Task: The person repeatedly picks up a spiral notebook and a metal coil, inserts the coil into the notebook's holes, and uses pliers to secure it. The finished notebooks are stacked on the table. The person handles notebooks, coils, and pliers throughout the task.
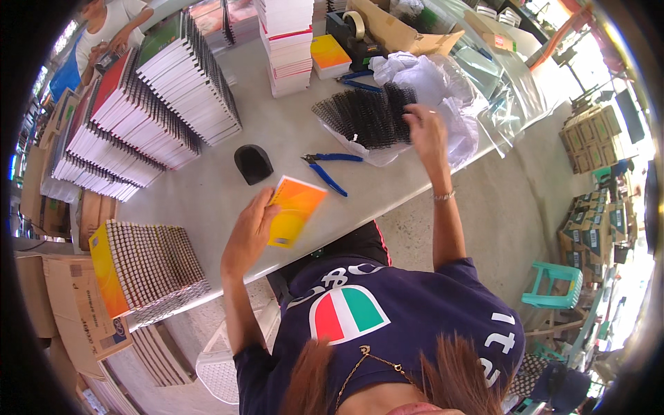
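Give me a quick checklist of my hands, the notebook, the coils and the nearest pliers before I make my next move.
1. Notebook in grip: ok, the left hand holds it by its left side.
2. Both hands free: not ok, the left one is occupied.
3. Right hand at the black coils: ok, it is at the pile's right side.
4. Coil gripped by the right hand: cannot tell, the fingertips are blurred.
5. Pliers within reach: likely ok, they lie on the table between the hands.
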The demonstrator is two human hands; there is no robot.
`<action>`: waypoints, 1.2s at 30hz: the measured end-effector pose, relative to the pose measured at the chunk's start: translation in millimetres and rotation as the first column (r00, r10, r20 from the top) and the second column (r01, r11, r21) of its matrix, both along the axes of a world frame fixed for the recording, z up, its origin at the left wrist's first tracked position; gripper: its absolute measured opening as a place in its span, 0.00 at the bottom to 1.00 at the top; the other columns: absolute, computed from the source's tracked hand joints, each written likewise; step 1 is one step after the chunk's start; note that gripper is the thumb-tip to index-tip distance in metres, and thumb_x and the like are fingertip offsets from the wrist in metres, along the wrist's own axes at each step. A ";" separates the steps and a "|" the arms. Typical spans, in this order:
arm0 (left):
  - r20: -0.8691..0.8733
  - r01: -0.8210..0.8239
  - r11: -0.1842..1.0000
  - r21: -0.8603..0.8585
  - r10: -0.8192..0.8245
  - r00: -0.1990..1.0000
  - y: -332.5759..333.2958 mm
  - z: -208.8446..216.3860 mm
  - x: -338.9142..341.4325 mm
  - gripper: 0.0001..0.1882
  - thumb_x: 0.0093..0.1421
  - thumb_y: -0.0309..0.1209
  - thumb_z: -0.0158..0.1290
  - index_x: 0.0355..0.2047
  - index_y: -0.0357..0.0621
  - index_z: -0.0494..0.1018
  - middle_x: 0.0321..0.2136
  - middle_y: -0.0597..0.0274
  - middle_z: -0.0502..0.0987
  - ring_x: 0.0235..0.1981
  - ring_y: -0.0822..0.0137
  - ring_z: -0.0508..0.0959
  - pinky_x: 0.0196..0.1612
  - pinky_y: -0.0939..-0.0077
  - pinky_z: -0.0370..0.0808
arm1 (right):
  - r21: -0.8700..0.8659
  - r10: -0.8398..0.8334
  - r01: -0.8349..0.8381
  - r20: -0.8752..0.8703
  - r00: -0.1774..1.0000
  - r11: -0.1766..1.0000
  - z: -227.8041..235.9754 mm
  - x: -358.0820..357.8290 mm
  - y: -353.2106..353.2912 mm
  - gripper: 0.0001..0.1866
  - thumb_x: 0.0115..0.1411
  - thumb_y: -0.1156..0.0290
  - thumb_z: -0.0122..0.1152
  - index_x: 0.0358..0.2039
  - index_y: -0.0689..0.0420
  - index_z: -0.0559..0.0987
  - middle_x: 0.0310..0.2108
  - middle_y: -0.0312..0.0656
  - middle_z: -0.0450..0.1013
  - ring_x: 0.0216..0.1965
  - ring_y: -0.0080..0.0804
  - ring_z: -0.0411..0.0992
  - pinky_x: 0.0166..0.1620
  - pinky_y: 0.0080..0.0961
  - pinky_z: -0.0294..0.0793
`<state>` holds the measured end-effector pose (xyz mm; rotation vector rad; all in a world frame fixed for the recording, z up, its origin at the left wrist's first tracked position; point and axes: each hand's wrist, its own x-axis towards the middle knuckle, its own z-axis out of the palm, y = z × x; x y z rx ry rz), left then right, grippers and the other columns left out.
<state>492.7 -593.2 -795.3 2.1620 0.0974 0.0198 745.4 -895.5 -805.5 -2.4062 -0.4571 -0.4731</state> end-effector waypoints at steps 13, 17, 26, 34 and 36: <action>0.351 -0.499 0.630 0.595 0.355 0.867 -40.3 -9.7 -33.8 0.18 0.58 0.46 0.60 0.43 0.53 0.73 0.40 0.65 0.69 0.51 0.57 0.69 0.64 0.22 0.41 | 0.049 -0.346 0.344 0.023 0.938 0.938 -27.3 42.7 -53.5 0.15 0.58 0.60 0.67 0.37 0.59 0.83 0.31 0.48 0.80 0.33 0.41 0.78 0.39 0.35 0.74; 0.395 -0.594 0.625 0.506 0.444 0.804 -47.3 -20.4 -24.0 0.27 0.49 0.57 0.65 0.38 0.51 0.74 0.41 0.65 0.68 0.51 0.55 0.68 0.62 0.23 0.44 | 0.347 -0.118 0.142 -0.089 0.989 0.927 -1.8 28.6 -49.7 0.14 0.62 0.65 0.65 0.45 0.56 0.84 0.33 0.40 0.81 0.30 0.24 0.75 0.38 0.23 0.73; 0.416 -0.684 0.540 0.490 0.545 0.728 -54.0 -26.9 -15.1 0.23 0.48 0.52 0.66 0.33 0.49 0.74 0.41 0.65 0.71 0.52 0.55 0.68 0.62 0.26 0.47 | 0.929 0.572 -0.187 -0.033 0.820 0.321 51.0 -51.7 48.3 0.21 0.62 0.79 0.62 0.56 0.59 0.72 0.41 0.42 0.74 0.37 0.26 0.74 0.45 0.21 0.75; 0.396 -0.675 0.550 0.492 0.549 0.736 -54.5 -19.3 -14.8 0.22 0.46 0.49 0.68 0.33 0.52 0.75 0.41 0.67 0.72 0.52 0.56 0.69 0.58 0.32 0.54 | 0.647 0.849 -0.560 -0.313 0.425 0.518 23.8 -96.9 102.6 0.13 0.61 0.78 0.63 0.47 0.61 0.77 0.39 0.38 0.76 0.39 0.27 0.76 0.44 0.22 0.74; 0.389 -0.666 0.564 0.489 0.542 0.745 -53.5 -18.7 -13.5 0.22 0.45 0.49 0.68 0.33 0.52 0.75 0.41 0.68 0.72 0.51 0.58 0.69 0.56 0.37 0.56 | 0.549 0.827 -0.618 -0.365 0.428 0.563 17.9 -107.2 111.6 0.11 0.61 0.76 0.64 0.44 0.61 0.79 0.38 0.38 0.78 0.38 0.25 0.76 0.43 0.22 0.74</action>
